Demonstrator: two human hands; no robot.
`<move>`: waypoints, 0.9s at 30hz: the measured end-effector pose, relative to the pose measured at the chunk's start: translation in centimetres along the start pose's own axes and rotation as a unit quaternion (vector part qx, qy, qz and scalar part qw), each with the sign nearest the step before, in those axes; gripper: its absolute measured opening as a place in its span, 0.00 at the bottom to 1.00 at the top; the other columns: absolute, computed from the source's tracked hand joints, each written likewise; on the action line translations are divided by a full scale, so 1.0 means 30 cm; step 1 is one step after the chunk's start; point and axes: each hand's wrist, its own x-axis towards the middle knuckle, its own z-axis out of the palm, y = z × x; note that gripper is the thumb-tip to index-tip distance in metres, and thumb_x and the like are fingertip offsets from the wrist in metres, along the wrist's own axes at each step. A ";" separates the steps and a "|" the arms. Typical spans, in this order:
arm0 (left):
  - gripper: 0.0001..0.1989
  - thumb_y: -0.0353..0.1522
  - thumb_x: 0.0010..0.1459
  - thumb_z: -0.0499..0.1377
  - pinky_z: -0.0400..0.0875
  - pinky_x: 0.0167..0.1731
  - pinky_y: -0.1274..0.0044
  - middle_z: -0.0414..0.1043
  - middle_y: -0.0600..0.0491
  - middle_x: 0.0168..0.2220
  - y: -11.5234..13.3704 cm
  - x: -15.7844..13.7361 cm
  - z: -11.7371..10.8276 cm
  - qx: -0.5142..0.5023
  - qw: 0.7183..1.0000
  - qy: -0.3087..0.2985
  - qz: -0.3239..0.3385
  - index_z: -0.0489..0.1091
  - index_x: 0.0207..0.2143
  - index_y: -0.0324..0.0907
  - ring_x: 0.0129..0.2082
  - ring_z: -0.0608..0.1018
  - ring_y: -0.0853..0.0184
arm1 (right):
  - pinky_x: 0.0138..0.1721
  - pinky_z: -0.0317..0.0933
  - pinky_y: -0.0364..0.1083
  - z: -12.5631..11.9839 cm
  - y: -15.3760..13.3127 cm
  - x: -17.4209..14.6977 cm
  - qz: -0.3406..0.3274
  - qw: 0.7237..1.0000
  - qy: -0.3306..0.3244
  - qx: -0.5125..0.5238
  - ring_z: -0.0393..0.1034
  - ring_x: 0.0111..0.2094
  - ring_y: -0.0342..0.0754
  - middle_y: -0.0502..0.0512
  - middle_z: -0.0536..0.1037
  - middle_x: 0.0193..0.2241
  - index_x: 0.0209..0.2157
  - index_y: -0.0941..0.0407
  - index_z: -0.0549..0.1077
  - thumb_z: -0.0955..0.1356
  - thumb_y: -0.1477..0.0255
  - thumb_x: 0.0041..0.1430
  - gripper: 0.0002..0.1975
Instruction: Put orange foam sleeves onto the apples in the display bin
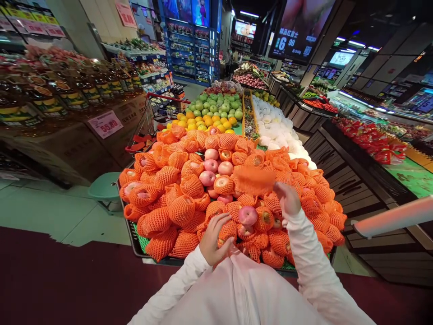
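My left hand [214, 239] curves around an apple in an orange foam net [228, 230] at the front of the display, fingers over its top and thumb on its near side. Higher up and to the right, my right hand [288, 198] pinches the end of an orange foam net sleeve [255, 180]. The sleeve is smeared by motion, so whether anything is inside is hidden. A bare red apple [248, 215] lies between my hands on the pile. Several other bare apples [207, 178] sit in the middle, surrounded by netted apples [181, 210].
Behind the apples lie oranges [203, 122], green fruit [216, 106] and white-wrapped fruit [274, 128]. A green stool [105, 187] and a shopping cart [149, 117] stand at left, near oil bottles [81, 85]. A pale tube-like bar [395, 216] juts in at right.
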 end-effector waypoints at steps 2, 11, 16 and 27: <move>0.31 0.35 0.60 0.58 0.69 0.54 0.62 0.61 0.39 0.60 0.010 -0.010 0.001 -0.034 0.997 0.062 -0.018 0.52 0.63 0.42 0.59 0.68 0.55 | 0.50 0.68 0.56 0.044 -0.066 -0.124 0.013 0.985 -0.169 -0.022 0.77 0.40 0.54 0.57 0.82 0.34 0.32 0.54 0.81 0.70 0.58 0.54 0.14; 0.24 0.40 0.59 0.60 0.66 0.57 0.61 0.68 0.41 0.55 0.028 -0.057 -0.017 -0.104 0.985 0.112 -0.084 0.64 0.56 0.41 0.58 0.70 0.54 | 0.64 0.51 0.57 0.069 -0.135 -0.362 0.007 0.850 -0.525 -0.050 0.62 0.62 0.54 0.61 0.73 0.56 0.57 0.53 0.72 0.64 0.65 0.65 0.20; 0.21 0.40 0.58 0.61 0.70 0.54 0.60 0.74 0.43 0.51 0.064 -0.073 -0.023 -0.089 0.991 0.047 -0.085 0.70 0.51 0.41 0.53 0.75 0.54 | 0.61 0.57 0.57 0.031 -0.049 -0.461 0.075 0.925 -0.372 -0.035 0.49 0.68 0.55 0.59 0.58 0.66 0.64 0.50 0.61 0.66 0.65 0.63 0.28; 0.06 0.35 0.54 0.62 0.74 0.44 0.61 0.77 0.47 0.38 0.081 -0.107 -0.106 -0.009 0.989 0.148 0.015 0.74 0.27 0.44 0.41 0.77 0.58 | 0.63 0.54 0.58 0.139 0.020 -0.520 0.104 0.961 -0.255 -0.006 0.58 0.64 0.57 0.60 0.64 0.63 0.53 0.51 0.73 0.70 0.63 0.57 0.21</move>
